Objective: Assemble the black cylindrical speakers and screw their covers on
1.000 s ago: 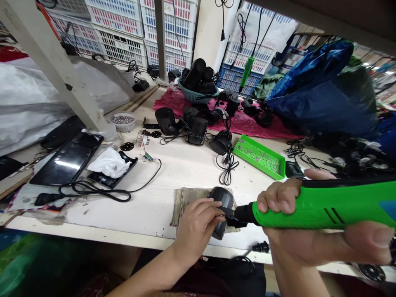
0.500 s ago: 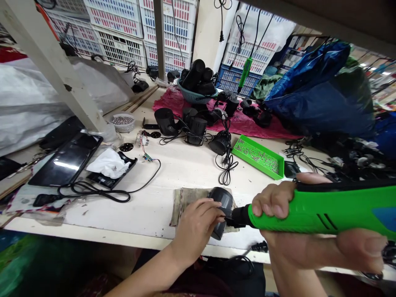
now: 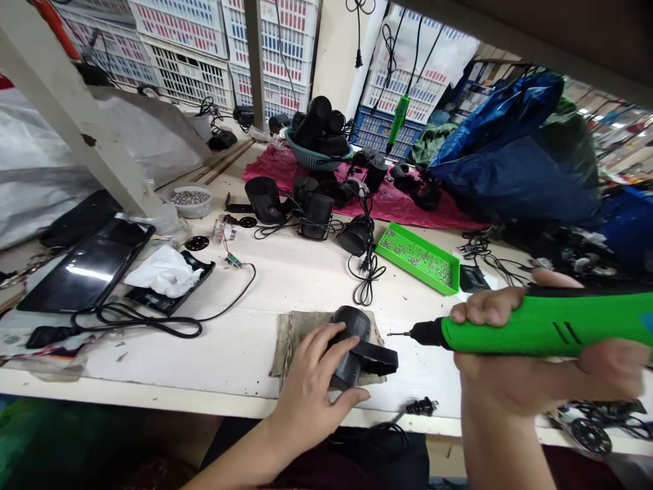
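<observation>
My left hand (image 3: 309,384) curls over a black cylindrical lamp housing (image 3: 353,321) that lies on a folded cloth pad (image 3: 286,344). Its fingers rest across the top and the thumb is at the near side. A black bracket (image 3: 380,357) sticks out to the right from the housing. In my right hand (image 3: 500,384) is a green electric screwdriver (image 3: 541,330), held level and pointing left. The screwdriver's thin bit (image 3: 398,334) is in the air, apart from the housing and bracket. Below the pad a black plug (image 3: 422,406) with its cord lies at the table edge.
A green tray of screws (image 3: 418,258) sits beyond my right hand. Black lamp housings (image 3: 316,214) and a blue basket (image 3: 319,160) stand at the back. On the left are a tub of screws (image 3: 190,199), a half shell with white tissue (image 3: 166,272) and a dark glossy panel (image 3: 86,269).
The screwdriver has pulled back to the right, away from the housing. My left hand's fingers have spread over the housing, and the bracket now shows, jutting right.
</observation>
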Demonstrator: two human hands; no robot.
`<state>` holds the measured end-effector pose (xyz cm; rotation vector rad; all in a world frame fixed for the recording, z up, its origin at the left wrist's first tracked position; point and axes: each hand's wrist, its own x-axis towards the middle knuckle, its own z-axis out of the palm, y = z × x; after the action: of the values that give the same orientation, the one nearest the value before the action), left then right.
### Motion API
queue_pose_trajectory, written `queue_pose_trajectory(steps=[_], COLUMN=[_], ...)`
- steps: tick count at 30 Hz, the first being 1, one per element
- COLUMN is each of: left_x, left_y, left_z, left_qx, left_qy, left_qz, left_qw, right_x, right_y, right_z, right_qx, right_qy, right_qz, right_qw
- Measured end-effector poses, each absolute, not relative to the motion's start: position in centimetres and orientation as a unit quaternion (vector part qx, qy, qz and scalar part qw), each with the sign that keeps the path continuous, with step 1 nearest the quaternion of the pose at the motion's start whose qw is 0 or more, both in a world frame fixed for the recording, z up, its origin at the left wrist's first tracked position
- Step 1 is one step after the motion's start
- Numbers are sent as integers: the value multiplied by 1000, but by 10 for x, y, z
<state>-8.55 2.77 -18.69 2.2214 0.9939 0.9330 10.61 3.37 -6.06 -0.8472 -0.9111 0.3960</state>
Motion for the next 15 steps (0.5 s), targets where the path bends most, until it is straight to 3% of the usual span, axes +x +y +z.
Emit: queue_pose_trajectory(steps=[5, 11, 15], left_x=[-87, -95, -96], left_y=[21, 9, 6], left_z=[-191, -189, -188], left_qx=[834, 833, 818], left_qy=[370, 401, 424], left_qz=[330, 339, 342], left_qw=[245, 175, 183], right_x=[115, 133, 132], right_y=[44, 52, 30], right_z=[-81, -101, -107], right_qx=[-441, -518, -529], right_qy=[-416, -511, -566], right_qz=[202, 167, 35], right_qw=[769, 665, 631])
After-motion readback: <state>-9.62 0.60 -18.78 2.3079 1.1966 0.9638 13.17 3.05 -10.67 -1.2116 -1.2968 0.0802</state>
